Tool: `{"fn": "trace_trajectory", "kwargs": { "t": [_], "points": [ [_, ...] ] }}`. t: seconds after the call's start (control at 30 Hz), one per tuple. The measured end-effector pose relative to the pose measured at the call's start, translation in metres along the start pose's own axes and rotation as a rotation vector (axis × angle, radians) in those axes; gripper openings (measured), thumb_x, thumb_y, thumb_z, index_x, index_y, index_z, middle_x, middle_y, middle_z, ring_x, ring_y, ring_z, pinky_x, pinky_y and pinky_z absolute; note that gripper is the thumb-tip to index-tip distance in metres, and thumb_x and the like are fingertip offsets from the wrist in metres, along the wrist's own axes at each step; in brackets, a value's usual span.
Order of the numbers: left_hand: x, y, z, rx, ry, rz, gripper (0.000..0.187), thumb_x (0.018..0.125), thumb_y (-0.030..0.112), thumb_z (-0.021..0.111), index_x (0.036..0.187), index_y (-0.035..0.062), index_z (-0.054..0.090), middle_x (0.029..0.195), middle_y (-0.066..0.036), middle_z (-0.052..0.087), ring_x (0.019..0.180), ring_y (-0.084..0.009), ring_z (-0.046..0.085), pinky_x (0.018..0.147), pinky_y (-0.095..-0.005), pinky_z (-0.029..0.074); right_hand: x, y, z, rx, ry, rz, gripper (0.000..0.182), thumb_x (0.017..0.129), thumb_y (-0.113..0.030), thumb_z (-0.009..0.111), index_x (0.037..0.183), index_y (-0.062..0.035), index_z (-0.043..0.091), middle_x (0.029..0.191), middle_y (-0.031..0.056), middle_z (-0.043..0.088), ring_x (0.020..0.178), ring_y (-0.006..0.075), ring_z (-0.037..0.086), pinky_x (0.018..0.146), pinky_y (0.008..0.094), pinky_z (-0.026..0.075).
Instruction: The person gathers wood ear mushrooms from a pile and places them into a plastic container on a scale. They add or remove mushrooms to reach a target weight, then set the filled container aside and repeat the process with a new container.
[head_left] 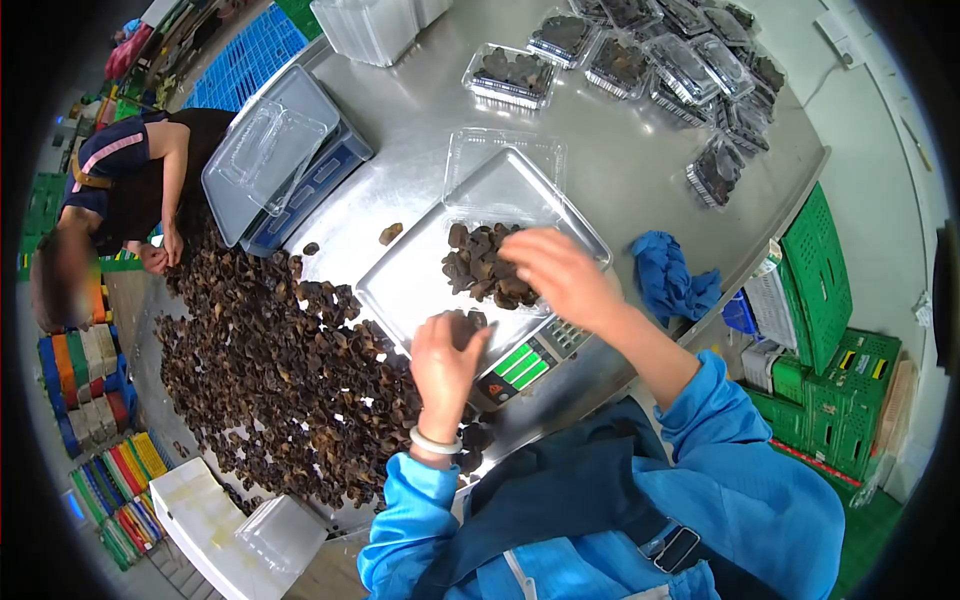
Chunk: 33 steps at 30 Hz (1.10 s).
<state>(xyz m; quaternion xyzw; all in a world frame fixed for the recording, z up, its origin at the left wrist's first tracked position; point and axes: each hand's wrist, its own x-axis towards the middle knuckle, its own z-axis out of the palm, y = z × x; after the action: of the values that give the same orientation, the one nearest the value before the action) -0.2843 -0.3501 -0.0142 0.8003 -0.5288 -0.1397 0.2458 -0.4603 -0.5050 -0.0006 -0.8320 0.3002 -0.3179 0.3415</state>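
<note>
A clear plastic clamshell box lies with its lid folded back on a metal tray, which rests on a scale with a green display. Dark brown mushrooms are heaped in the box's base. Over the right side of this heap is my right hand, fingers stretched out and touching the mushrooms. My left hand, with a pale bangle at the wrist, is at the tray's near edge, a dark mushroom between its thumb and fingers. A large pile of loose mushrooms spreads to the left.
Filled, closed clamshell boxes are stacked at the far right. A blue cloth lies right of the tray. Another person reaches into the pile beside a lidded bin. Empty boxes stand at the back; green crates are at right.
</note>
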Motion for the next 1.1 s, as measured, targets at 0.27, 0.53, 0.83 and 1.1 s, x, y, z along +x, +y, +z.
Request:
{"fn": "trace_trajectory", "kwargs": {
  "t": [0.27,0.53,0.83,1.1],
  "points": [
    [-0.014,-0.008,-0.003,-0.349,0.185,-0.093,0.017,0.091,0.005,0.071,0.107,0.0006,0.068,0.096,-0.014,0.070,0.080,-0.0300,0.069,0.072,-0.0368,0.055,-0.027,0.019,-0.016,-0.049,0.039,0.648,0.054,0.089,-0.018,0.073,0.137,-0.0056,0.052,0.103,0.0088,0.070,0.083,0.0239,0.069,0.076,0.0389,0.054],
    [0.027,-0.007,-0.005,-0.169,0.106,0.137,0.031,0.083,0.010,0.078,0.112,0.0037,0.070,0.111,-0.014,0.063,0.107,-0.0341,0.056,0.092,-0.0431,0.048,-0.029,0.026,0.020,-0.031,-0.197,0.606,0.075,0.085,-0.012,0.073,0.150,-0.0041,0.038,0.097,0.0084,0.070,0.078,0.0236,0.070,0.075,0.0367,0.054],
    [-0.023,-0.207,-0.042,0.317,0.374,-0.218,0.023,0.082,0.001,0.069,0.105,0.0076,0.071,0.111,-0.013,0.069,0.101,-0.0352,0.063,0.089,-0.0436,0.052,-0.050,0.022,-0.011,0.077,-0.067,0.550,0.046,0.091,-0.005,0.067,0.136,-0.0068,0.058,0.097,0.0048,0.070,0.078,0.0136,0.064,0.071,0.0276,0.051],
    [-0.005,-0.170,-0.080,-0.653,0.356,-0.451,0.007,0.094,0.000,0.069,0.100,-0.0031,0.071,0.092,-0.003,0.072,0.087,-0.0103,0.067,0.080,-0.0254,0.053,-0.041,-0.022,-0.008,0.164,0.004,0.430,0.026,0.092,-0.008,0.068,0.118,-0.0047,0.067,0.100,0.0068,0.072,0.078,0.0152,0.067,0.072,0.0291,0.054]
  ]
}}
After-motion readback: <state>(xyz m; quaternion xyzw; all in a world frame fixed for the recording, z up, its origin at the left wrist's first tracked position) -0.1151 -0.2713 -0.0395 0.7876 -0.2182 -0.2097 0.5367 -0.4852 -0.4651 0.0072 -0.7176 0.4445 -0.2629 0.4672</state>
